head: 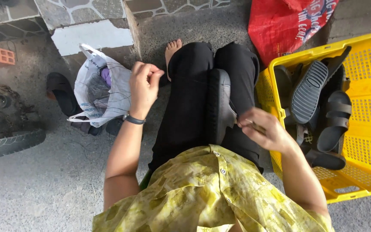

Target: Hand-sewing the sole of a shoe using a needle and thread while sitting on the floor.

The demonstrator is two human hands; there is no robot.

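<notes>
A black sandal (220, 107) lies across the person's lap. Right hand (265, 131) has its fingers pinched on a small tool at the strap, left hand (144, 86) is raised with fingertips pinched together. Yellow basket (366, 163) of sandals sits just beside.

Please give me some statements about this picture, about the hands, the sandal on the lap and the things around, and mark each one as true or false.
1. A dark sandal lies on the person's lap. True.
2. The left hand rests flat on the ground. False: it is raised above the lap, with its fingertips pinched together.
3. The yellow basket holds several dark sandals. True.
4. The right hand reaches into the yellow basket. False: it is at the edge of the sandal on the lap and holds a small thin thing that cannot be made out.
5. A white plastic bag stands on the ground beside the left hand. True.
6. The left wrist is bare. False: it wears a dark band.
</notes>
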